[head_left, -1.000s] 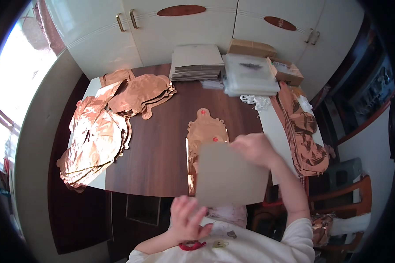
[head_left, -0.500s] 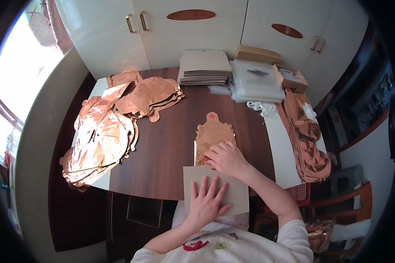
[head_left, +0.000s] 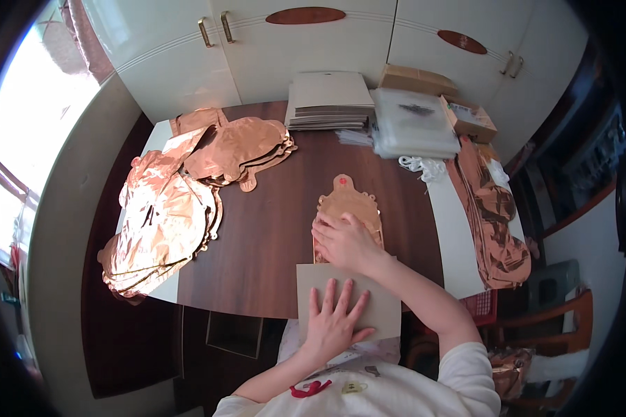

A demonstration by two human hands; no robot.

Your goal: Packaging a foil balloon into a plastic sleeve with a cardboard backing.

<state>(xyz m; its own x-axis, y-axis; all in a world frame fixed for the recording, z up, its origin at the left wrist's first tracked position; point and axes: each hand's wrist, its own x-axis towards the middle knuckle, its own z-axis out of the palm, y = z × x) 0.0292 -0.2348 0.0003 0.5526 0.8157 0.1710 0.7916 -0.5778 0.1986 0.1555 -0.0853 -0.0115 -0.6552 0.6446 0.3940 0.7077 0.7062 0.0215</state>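
Observation:
My left hand (head_left: 336,316) lies flat with spread fingers on a grey cardboard sheet (head_left: 382,313) at the table's near edge. Just beyond the sheet is a flat, folded copper-coloured foil balloon (head_left: 355,203), with scalloped sides and a red dot on its far tab. Its near end reaches the sheet's far edge, and I cannot tell how far it runs underneath. Across the middle of the balloon rests my right hand (head_left: 348,240), its fingers extended over the foil and hiding part of it. Nothing shows gripped in either hand.
Flat copper foil balloons (head_left: 163,215) are piled on the left. At the back stand a stack of grey cardboard sheets (head_left: 330,94), clear plastic bags (head_left: 414,125) and an open small box (head_left: 469,118). White string (head_left: 424,167) lies near more copper foil (head_left: 490,215) on the right.
My right hand has slid away from the cardboard's edge, farther up the foil balloon, and its fingers have straightened. My left hand stays flat on the sheet. The whole view has shifted slightly.

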